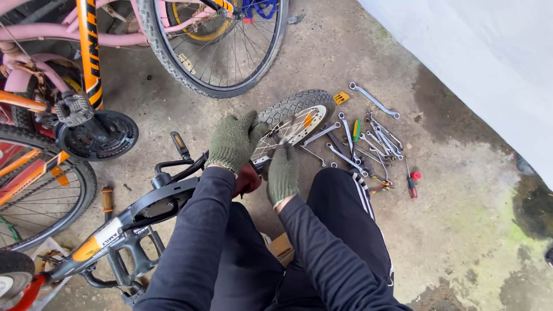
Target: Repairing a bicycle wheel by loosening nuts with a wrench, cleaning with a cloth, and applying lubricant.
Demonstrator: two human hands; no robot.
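A small bicycle lies on its side on the concrete floor, its black frame (pixel 173 198) stretching from lower left to its small rear wheel (pixel 299 112). Both my hands wear green knit gloves. My left hand (pixel 235 141) rests on the wheel's near edge with fingers spread. My right hand (pixel 283 173) reaches down beside it at the wheel hub, fingers pointing into the spokes. Whether it grips anything is hidden. A reddish part (pixel 249 179) shows between my wrists.
Several wrenches (pixel 368 144) and a red-handled screwdriver (pixel 412 183) lie spread right of the wheel. An orange bicycle (pixel 86 69) and a pink bicycle (pixel 115 37) stand at the left and top, with a large wheel (pixel 219 52). A white wall (pixel 478 63) is at the right.
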